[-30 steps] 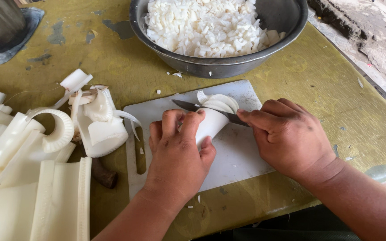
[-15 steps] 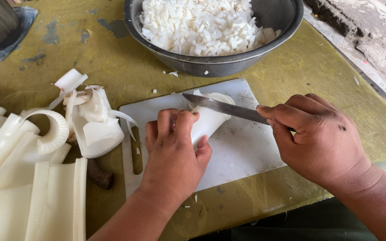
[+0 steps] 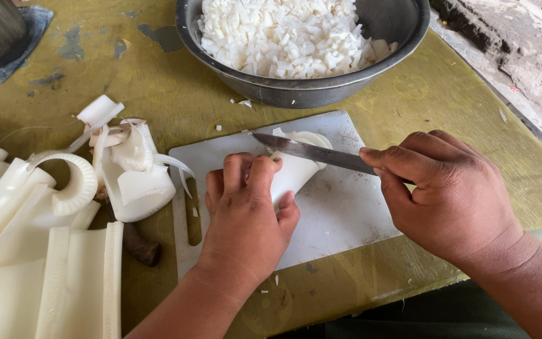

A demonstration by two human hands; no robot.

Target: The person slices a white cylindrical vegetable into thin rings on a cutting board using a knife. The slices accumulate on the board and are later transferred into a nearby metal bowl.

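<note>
**On the white board: slicing a pale stem**

On the white cutting board, smack in the middle of a worn yellow-green table, lies a white stem piece, tilted with its cut end toward the bowl. Pinned down by the left hand, fingers curled over the top and thumb tucked against the near side, so clamped firmly on it. Over on the other side, right hand wrapped tight around a knife, handle buried in the fist, blade lying across the far end of the stem, tip pointing left. Blade touching the stem right beside the left fingertips. A few thin slices sitting just behind the blade.

Just past the board, a metal bowl heaped with small white chopped bits. Off to the left, a messy pile of white peeled strips and curled layers, some flat, some rolled. Also a dark brown stub poking out beside the board's left edge. Tiny white crumbs scattered around the table.
</note>
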